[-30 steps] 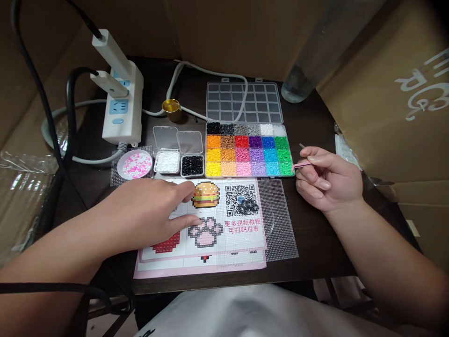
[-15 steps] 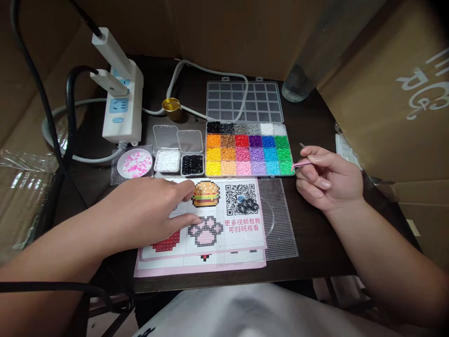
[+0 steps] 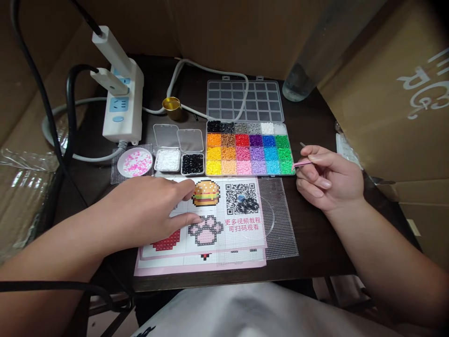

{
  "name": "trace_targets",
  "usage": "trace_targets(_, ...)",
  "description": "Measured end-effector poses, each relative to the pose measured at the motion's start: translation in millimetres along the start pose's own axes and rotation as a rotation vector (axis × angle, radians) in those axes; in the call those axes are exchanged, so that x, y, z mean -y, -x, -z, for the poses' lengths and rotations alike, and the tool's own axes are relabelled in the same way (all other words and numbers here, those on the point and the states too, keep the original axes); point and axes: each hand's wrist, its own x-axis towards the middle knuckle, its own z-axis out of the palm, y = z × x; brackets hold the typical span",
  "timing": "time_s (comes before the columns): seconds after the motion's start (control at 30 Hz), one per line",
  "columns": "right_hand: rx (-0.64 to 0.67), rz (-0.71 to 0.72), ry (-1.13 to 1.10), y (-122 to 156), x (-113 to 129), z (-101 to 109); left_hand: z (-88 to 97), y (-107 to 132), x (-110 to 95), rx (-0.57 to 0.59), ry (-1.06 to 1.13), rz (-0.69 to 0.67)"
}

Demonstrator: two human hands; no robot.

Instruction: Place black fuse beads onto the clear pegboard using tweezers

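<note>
My left hand (image 3: 150,210) rests on the printed pattern sheet (image 3: 189,243), thumb and forefinger apart, between a burger picture (image 3: 206,193) and a paw picture (image 3: 206,232). In my right hand (image 3: 331,178), pinched by thumb and fingers, is a pair of pink tweezers (image 3: 302,163). The tip is beside the right edge of a sorted bead box (image 3: 257,153) with many colours. A clear pegboard (image 3: 286,224) overlaps the sheet's right part, and a small heap of black beads (image 3: 249,205) lies over the QR code.
Small open boxes hold white beads (image 3: 167,160) and black beads (image 3: 192,164). Left of them, a round dish (image 3: 119,164) contains pink and white beads. Behind are a gold cup (image 3: 171,108), a power strip (image 3: 122,121) with cables, and a clear cylinder (image 3: 298,84). Cardboard walls (image 3: 396,103) surround the table.
</note>
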Motion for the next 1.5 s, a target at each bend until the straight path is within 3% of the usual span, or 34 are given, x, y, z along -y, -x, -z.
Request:
trace_targets(1.07, 0.015, 0.023, 0.103, 2, 2, -1, 1.8, 1, -1, 0.013, 0.029, 0.01)
trace_targets(1.3, 0.136, 0.147, 0.232, 26, -10, -20, 1.3, -1, -5, 0.053, -0.042, 0.048)
trace_targets(1.5, 0.238, 0.347, 0.504, 40, -18, -27, -0.4, -1, -3, 0.089, -0.006, 0.077)
